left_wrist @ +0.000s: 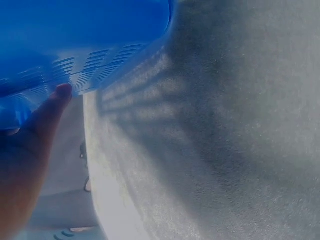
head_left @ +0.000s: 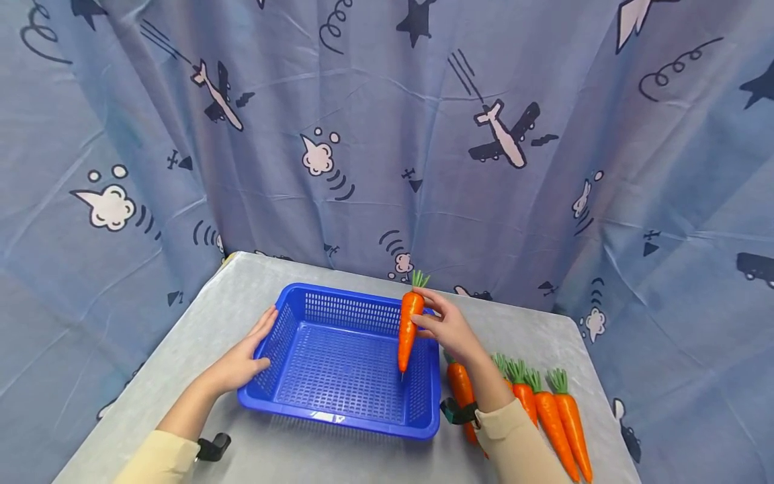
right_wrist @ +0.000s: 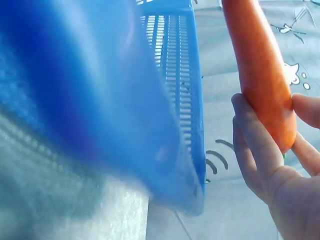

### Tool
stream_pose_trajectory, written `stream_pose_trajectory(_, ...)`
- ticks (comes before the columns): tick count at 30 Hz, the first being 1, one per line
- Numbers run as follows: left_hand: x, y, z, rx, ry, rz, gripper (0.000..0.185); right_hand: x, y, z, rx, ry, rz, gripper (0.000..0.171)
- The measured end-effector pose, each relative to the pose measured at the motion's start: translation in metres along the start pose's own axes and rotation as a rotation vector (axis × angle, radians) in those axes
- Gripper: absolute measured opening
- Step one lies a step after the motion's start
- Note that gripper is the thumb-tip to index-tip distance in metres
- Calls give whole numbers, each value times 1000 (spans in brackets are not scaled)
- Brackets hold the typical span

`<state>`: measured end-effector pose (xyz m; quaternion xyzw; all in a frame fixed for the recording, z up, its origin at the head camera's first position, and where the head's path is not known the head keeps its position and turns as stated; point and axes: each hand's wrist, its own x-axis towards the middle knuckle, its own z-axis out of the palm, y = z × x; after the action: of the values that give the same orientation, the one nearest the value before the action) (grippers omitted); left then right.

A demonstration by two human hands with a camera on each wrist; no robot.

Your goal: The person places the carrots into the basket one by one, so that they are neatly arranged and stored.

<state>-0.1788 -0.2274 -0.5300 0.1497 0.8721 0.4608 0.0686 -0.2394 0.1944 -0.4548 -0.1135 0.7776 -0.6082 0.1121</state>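
Note:
A blue plastic basket [head_left: 338,425] with slotted walls stands on the table. My left hand [head_left: 242,359] rests against its left rim, fingers straight along the edge and thumb lying over it. In the left wrist view, a digit [left_wrist: 61,95] touches the slotted wall [left_wrist: 92,64]. My right hand [head_left: 450,329] pinches an orange carrot [head_left: 408,329] near its leafy top, above the basket's right side. The carrot hangs almost upright, tip down. In the right wrist view, thumb and fingers [right_wrist: 257,135] press the thick end of the carrot [right_wrist: 260,65] from opposite sides.
Several more carrots [head_left: 565,417] lie on the grey table [head_left: 242,450] right of the basket, partly hidden by my right forearm. One carrot [head_left: 461,384] lies close by the basket's right wall. A patterned blue curtain [head_left: 375,121] hangs behind and beside the table.

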Motion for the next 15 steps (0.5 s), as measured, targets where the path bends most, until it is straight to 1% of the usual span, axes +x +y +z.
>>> stream_pose_trajectory(6, -1, 1, 0, 6, 0, 9, 92, 6, -6, 10, 9, -9, -9, 57)
stream_pose_trajectory(15, -1, 5, 1, 22, 9, 19, 92, 16, -10, 29, 34, -72, -43, 59)
